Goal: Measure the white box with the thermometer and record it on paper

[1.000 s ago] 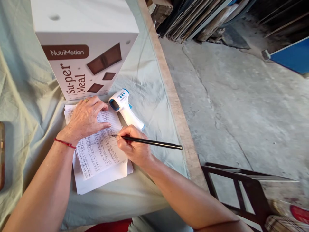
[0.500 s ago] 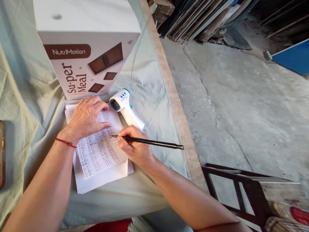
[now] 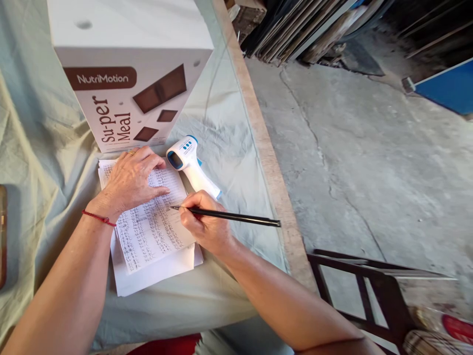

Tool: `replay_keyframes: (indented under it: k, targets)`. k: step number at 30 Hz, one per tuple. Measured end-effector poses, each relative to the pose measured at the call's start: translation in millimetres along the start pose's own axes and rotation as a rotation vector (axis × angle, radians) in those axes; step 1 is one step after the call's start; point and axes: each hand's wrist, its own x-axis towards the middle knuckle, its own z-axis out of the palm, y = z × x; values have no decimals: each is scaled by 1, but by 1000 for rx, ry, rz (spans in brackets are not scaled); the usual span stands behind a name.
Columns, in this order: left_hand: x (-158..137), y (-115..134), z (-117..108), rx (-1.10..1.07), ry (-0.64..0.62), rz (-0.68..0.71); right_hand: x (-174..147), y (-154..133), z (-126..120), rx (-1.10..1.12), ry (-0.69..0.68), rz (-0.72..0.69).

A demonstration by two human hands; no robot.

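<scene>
A sheet of paper point(image 3: 148, 241) covered in columns of handwriting lies on top of other white sheets point(image 3: 155, 276). My left hand point(image 3: 135, 177) rests across its upper part, fingers spread, with a ring on one finger and a red string round the wrist. In my right hand point(image 3: 207, 222) a black pen point(image 3: 244, 217) is pinched, its tip at the written lines. Just above that hand lies a white and blue infrared thermometer point(image 3: 194, 165), touching or very near the paper's right edge.
A white NutriMotion box point(image 3: 121, 108) stands behind the papers on a pale green cloth point(image 3: 236, 167). The wooden table edge point(image 3: 271, 167) runs along the right. Beyond are a concrete floor point(image 3: 351, 148) and a dark chair point(image 3: 384, 291). A phone-like object point(image 3: 3, 236) shows at far left.
The whole view has shifted very slightly, so things sit a little further left. Both hands keep their places on the paper, and the pen is still at the same lines.
</scene>
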Motion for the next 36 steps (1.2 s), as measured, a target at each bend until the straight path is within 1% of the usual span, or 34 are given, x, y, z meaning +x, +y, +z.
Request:
replay_keyframes:
  k: [6, 18, 25, 30, 33, 36]
  targets:
    - [0, 0, -1, -5, -5, 1, 0, -1, -1, 28, 20, 0]
    - [0, 0, -1, -16, -3, 5, -1, 0, -2, 5, 14, 1]
    - [0, 0, -2, -10, -14, 7, 0, 0, -2, 35, -18, 18]
    - [0, 0, -2, -15, -13, 3, -1, 1, -2, -3, 20, 15]
    - [1, 0, -2, -21, -25, -7, -1, 1, -2, 19, 51, 15]
    - [1, 0, -2, -27, -26, -11, -1, 2, -1, 41, 50, 5]
